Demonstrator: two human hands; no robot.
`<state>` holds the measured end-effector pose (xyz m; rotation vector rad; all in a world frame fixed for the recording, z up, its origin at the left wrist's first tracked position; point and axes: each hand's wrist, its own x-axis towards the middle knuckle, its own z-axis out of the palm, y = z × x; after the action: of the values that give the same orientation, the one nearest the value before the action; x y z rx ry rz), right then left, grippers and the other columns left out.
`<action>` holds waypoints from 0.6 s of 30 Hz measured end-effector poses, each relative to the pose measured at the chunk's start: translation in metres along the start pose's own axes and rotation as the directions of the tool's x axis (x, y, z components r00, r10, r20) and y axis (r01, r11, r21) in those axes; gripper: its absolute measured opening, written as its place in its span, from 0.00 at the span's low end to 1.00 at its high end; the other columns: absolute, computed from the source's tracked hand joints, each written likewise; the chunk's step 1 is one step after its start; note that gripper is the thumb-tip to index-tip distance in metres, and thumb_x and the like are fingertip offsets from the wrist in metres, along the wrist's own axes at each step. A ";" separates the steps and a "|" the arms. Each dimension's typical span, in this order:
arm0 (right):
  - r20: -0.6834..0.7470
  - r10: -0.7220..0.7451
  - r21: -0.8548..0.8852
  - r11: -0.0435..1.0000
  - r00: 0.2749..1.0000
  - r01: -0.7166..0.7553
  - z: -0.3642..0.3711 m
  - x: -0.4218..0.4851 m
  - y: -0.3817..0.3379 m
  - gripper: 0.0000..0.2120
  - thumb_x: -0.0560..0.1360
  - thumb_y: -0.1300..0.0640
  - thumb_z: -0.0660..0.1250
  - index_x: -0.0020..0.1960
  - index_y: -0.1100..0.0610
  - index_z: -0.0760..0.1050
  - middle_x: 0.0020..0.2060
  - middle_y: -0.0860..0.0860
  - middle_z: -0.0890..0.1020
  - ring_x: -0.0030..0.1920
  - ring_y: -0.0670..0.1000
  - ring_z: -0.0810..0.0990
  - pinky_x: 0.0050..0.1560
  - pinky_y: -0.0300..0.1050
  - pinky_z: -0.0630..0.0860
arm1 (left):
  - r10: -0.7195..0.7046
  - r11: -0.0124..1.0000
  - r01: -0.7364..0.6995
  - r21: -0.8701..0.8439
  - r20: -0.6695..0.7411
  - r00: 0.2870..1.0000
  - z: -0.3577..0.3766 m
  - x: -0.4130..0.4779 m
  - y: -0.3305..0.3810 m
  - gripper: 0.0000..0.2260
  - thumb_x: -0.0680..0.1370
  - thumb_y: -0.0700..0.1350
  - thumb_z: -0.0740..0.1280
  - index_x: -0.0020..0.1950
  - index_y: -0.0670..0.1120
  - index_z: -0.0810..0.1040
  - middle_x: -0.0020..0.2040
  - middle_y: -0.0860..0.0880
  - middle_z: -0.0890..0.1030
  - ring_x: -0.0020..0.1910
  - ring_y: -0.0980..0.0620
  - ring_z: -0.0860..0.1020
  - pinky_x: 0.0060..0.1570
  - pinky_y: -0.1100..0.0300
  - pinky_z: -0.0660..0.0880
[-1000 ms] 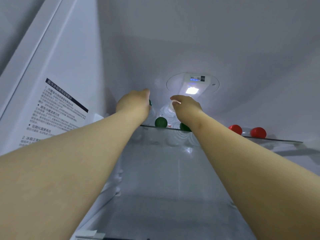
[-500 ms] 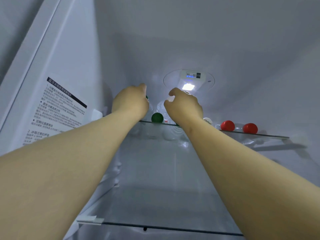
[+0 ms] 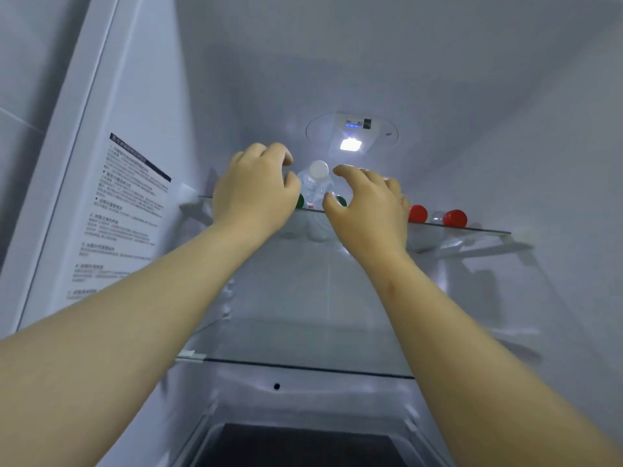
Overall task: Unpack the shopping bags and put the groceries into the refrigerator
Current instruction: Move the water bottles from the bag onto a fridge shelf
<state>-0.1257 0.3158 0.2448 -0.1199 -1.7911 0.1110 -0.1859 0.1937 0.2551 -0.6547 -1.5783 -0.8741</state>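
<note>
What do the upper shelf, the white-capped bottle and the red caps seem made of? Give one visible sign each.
Upper shelf: likely glass, clear and glossy; what stands on it shows through from below. White-capped bottle: probably thin clear plastic, see-through and glinting under the lamp. Red caps: seemingly opaque plastic, smooth with a soft sheen.

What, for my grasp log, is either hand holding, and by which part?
Nothing visibly: left hand and right hand flank the white-capped bottle, fingers loosely curled, without gripping it.
</note>
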 end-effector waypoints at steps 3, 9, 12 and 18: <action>-0.044 0.004 0.031 1.000 0.999 -0.002 -0.007 -0.025 0.006 0.20 0.76 0.51 0.62 0.68 0.47 0.69 0.65 0.46 0.73 0.67 0.52 0.64 0.62 0.47 0.58 | 0.010 1.000 -0.011 0.016 0.042 0.999 -0.006 -0.029 0.008 0.10 0.77 0.46 0.62 0.56 0.46 0.75 0.55 0.46 0.75 0.55 0.44 0.72 0.49 0.52 0.71; -0.114 0.042 0.136 0.990 0.993 -0.026 -0.017 -0.085 0.017 0.21 0.73 0.49 0.62 0.65 0.50 0.73 0.61 0.47 0.77 0.64 0.54 0.68 0.61 0.51 0.63 | 0.039 0.999 -0.041 0.021 0.079 0.996 -0.013 -0.096 0.015 0.11 0.76 0.47 0.63 0.57 0.47 0.75 0.55 0.48 0.76 0.55 0.46 0.73 0.45 0.57 0.66; -0.005 0.074 0.112 0.991 0.997 -0.073 -0.020 -0.121 0.026 0.20 0.74 0.49 0.63 0.66 0.48 0.72 0.63 0.46 0.75 0.66 0.52 0.66 0.62 0.49 0.62 | 0.063 0.998 -0.065 0.024 0.095 0.993 -0.017 -0.131 0.015 0.11 0.76 0.46 0.65 0.56 0.45 0.77 0.53 0.46 0.77 0.52 0.44 0.74 0.44 0.56 0.67; 0.076 0.131 0.057 0.989 0.988 -0.136 -0.019 -0.206 0.039 0.22 0.70 0.46 0.60 0.61 0.50 0.76 0.58 0.49 0.79 0.60 0.54 0.72 0.57 0.50 0.67 | 0.063 0.997 -0.069 0.018 0.239 0.969 -0.022 -0.205 0.014 0.14 0.73 0.50 0.60 0.52 0.44 0.78 0.47 0.46 0.79 0.45 0.42 0.77 0.41 0.53 0.73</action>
<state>-0.0608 0.3258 0.0445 -0.1938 -1.8490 0.2692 -0.1237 0.1941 0.0582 -0.8128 -1.7681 -0.7445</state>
